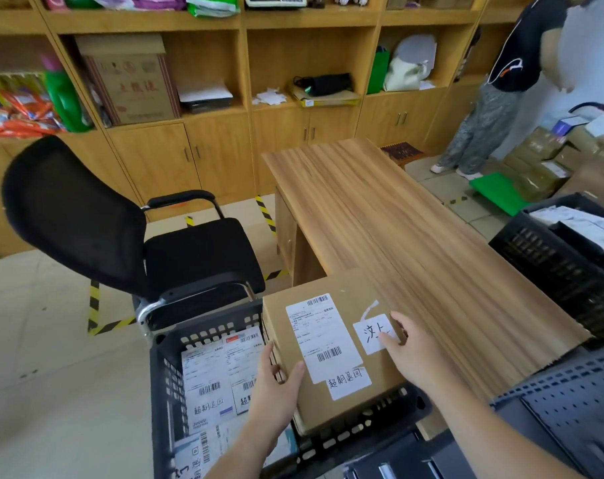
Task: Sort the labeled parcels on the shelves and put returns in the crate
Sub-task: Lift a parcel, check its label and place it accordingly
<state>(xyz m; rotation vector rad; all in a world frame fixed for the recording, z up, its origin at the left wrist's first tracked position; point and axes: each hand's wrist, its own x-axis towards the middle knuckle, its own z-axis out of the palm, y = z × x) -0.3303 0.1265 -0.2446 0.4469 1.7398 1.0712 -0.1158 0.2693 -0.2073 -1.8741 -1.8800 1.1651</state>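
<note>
Room: wooden shelves with cupboards below line the far wall; a black mesh chair stands left of a long wood-grain worktop; another person stands at far right among stacked cartons.
Parcel: a brown cardboard box sits tilted, its far end at the near corner of the worktop and its near end over the rim of the black crate.
Labels: a printed shipping label, a small handwritten sticker near the right edge, and a handwritten strip at the near edge.
Crate contents: several labelled parcels already lie flat inside, to the left of the box.
Left hand: clasps the box's near-left corner, thumb on top, fingers down the side.
Right hand: rests on the box's right edge, fingertips on the small sticker; grip on the far side is hidden.
Risk: the box is only half supported, so letting go of either side could let it tip off the rim or drop hard onto the parcels below.
Risk: the crate looks crowded, so the box may jam on the rim unless lowered level.
</note>
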